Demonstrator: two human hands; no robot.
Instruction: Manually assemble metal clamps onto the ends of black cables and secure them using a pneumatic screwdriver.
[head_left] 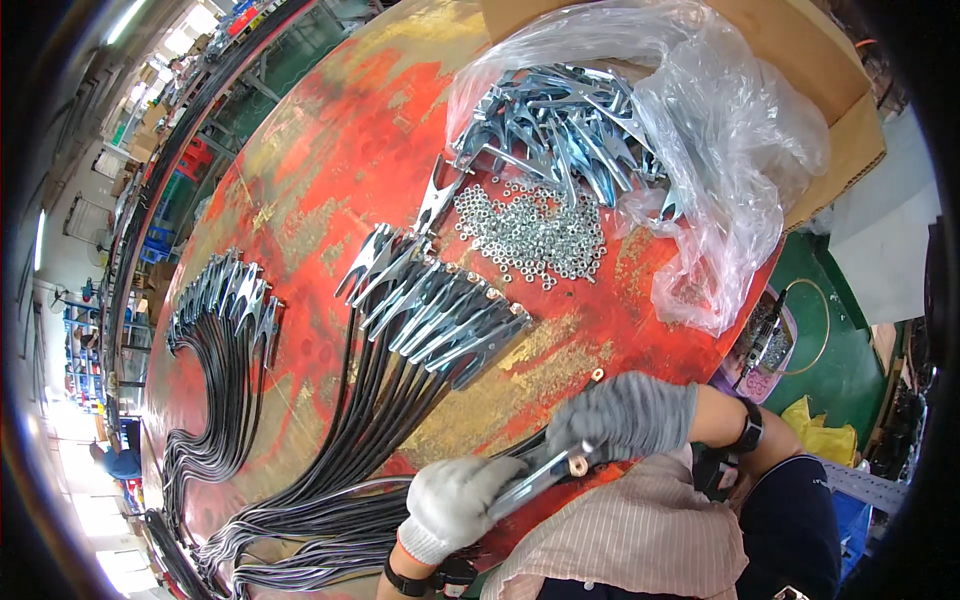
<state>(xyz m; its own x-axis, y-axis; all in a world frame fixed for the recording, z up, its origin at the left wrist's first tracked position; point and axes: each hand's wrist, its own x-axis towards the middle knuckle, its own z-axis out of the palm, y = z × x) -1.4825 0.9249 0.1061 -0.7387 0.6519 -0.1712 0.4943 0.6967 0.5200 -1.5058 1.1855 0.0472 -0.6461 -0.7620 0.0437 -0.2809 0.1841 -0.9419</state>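
Observation:
Near the table's front edge, my left hand (450, 505), in a white knitted glove, is closed around one end of a silvery spring clamp (527, 487). My right hand (625, 415), in a grey glove, has its fingers curled against the clamp's other end. A copper-coloured cable lug (578, 466) shows beside my right fingers. Exactly what those fingers pinch is hidden. Another small copper-coloured lug (597, 375) appears just above my right hand. In front of my hands lies a row of clamps (430, 315) joined to black cables (365, 425).
A second bunch of cabled clamps (230, 295) lies at the left. Loose hex nuts (530, 230) are heaped below a pile of loose clamps (560, 120) in a clear plastic bag (735, 130). A cardboard box (840, 110) stands far right. A pink tub (775, 350) sits beyond the table's right edge.

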